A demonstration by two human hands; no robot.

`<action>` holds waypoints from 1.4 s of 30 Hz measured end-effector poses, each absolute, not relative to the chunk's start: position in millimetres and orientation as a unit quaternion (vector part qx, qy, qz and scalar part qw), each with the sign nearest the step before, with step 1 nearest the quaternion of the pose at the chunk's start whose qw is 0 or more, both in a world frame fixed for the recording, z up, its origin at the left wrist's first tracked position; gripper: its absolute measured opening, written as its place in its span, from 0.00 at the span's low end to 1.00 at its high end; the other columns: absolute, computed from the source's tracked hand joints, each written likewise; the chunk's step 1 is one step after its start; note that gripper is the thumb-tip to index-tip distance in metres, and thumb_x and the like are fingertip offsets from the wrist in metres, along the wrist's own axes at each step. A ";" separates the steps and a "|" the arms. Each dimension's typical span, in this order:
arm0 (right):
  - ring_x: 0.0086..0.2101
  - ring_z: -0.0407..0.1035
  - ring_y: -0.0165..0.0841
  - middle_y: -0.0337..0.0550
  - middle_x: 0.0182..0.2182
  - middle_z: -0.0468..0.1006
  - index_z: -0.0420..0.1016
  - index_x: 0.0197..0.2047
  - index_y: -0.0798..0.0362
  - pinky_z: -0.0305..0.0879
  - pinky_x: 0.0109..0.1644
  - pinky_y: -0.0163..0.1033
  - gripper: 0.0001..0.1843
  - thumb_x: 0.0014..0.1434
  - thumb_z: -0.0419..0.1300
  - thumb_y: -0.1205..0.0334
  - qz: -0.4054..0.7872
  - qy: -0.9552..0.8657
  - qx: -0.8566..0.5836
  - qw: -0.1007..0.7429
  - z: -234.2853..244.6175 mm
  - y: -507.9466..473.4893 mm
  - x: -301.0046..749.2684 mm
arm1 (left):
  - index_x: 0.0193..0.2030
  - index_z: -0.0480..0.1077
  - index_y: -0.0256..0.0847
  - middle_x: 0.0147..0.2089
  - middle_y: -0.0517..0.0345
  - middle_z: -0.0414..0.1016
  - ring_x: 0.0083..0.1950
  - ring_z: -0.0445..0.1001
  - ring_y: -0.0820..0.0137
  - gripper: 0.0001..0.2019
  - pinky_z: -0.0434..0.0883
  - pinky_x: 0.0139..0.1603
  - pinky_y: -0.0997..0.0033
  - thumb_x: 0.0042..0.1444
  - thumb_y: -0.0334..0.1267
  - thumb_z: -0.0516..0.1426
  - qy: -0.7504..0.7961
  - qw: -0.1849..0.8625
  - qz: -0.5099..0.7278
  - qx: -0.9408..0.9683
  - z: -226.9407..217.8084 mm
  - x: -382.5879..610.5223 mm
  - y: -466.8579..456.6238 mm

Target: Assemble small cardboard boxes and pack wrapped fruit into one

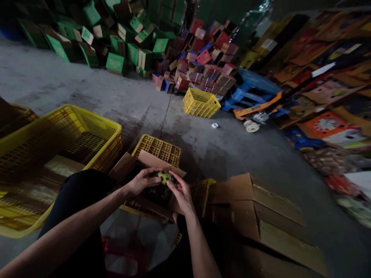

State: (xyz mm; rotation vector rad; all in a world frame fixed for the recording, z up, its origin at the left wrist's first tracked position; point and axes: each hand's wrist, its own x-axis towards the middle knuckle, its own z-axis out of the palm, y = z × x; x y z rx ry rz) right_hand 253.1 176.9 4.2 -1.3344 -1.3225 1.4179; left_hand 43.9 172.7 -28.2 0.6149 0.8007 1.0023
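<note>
Between my two hands, above an opened cardboard box [160,163], is a small rounded yellow-green item with dark patches [164,177]; its exact kind is unclear in the dim light. My left hand [144,180] closes on its left side, with the thumb at the near edge. Fingers and thumb of my right hand [181,193] grip it from the right. Below the hands, the box holds dark contents that I cannot make out. The box rests on an upturned yellow plastic crate [158,148] between my knees.
A large yellow crate [100,125] with flat cardboard inside stands left. Cardboard boxes [278,224] sit right. Ahead are a smaller yellow crate [201,103], blue pallets [252,87], an orange pallet jack [257,106] and heaped green cartons [116,61]. A red stool [127,251] shows below.
</note>
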 end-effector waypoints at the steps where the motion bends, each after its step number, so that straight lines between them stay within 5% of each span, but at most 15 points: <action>1: 0.57 0.74 0.48 0.43 0.51 0.84 0.82 0.54 0.43 0.69 0.63 0.55 0.27 0.52 0.74 0.48 0.557 -0.517 -0.522 0.387 4.7 176.6 252.8 | 0.57 0.78 0.44 0.58 0.49 0.80 0.56 0.79 0.57 0.29 0.73 0.62 0.56 0.47 0.43 0.74 0.367 0.758 0.460 0.282 -27.8 43.9 172.7; 7: 0.58 0.73 0.48 0.42 0.55 0.82 0.82 0.54 0.43 0.66 0.66 0.56 0.27 0.51 0.74 0.48 0.557 -0.507 -0.522 0.401 4.8 175.2 252.4 | 0.59 0.76 0.46 0.65 0.49 0.74 0.62 0.74 0.54 0.32 0.71 0.64 0.52 0.46 0.42 0.75 0.368 0.767 0.451 0.269 -24.7 41.4 172.0; 15: 0.58 0.73 0.48 0.42 0.55 0.81 0.82 0.54 0.42 0.67 0.65 0.54 0.26 0.52 0.73 0.48 0.579 -0.498 -0.505 0.401 5.4 174.4 252.2 | 0.54 0.78 0.41 0.55 0.49 0.80 0.55 0.78 0.59 0.28 0.73 0.61 0.57 0.45 0.42 0.75 0.366 0.761 0.459 0.276 -24.1 43.4 170.9; 21: 0.69 0.58 0.45 0.40 0.66 0.70 0.79 0.57 0.40 0.57 0.72 0.53 0.28 0.53 0.73 0.50 0.550 -0.521 -0.487 0.434 0.8 175.7 253.5 | 0.57 0.77 0.41 0.51 0.51 0.81 0.50 0.79 0.61 0.31 0.74 0.56 0.60 0.46 0.45 0.74 0.385 0.714 0.472 0.344 -23.8 42.9 174.2; 27: 0.60 0.71 0.45 0.42 0.68 0.67 0.66 0.68 0.35 0.74 0.58 0.53 0.40 0.54 0.72 0.50 0.623 -0.462 -0.492 0.395 -9.7 175.1 256.8 | 0.56 0.77 0.41 0.55 0.49 0.80 0.55 0.78 0.57 0.28 0.71 0.62 0.58 0.47 0.43 0.73 0.385 0.678 0.472 0.412 -17.6 41.5 176.4; 33: 0.61 0.67 0.42 0.41 0.60 0.74 0.65 0.69 0.36 0.62 0.68 0.51 0.45 0.51 0.75 0.56 0.554 -0.528 -0.499 0.407 -12.2 174.5 261.1 | 0.72 0.63 0.48 0.63 0.49 0.75 0.64 0.73 0.55 0.47 0.67 0.66 0.56 0.45 0.38 0.74 0.384 0.688 0.462 0.407 -17.1 42.2 171.9; 42: 0.55 0.72 0.43 0.44 0.57 0.75 0.58 0.72 0.37 0.69 0.61 0.50 0.51 0.48 0.75 0.58 0.580 -0.526 -0.473 0.404 -0.7 169.1 252.9 | 0.54 0.79 0.40 0.50 0.50 0.83 0.53 0.79 0.56 0.27 0.72 0.59 0.60 0.48 0.48 0.73 0.400 0.691 0.442 0.408 -29.2 46.1 174.9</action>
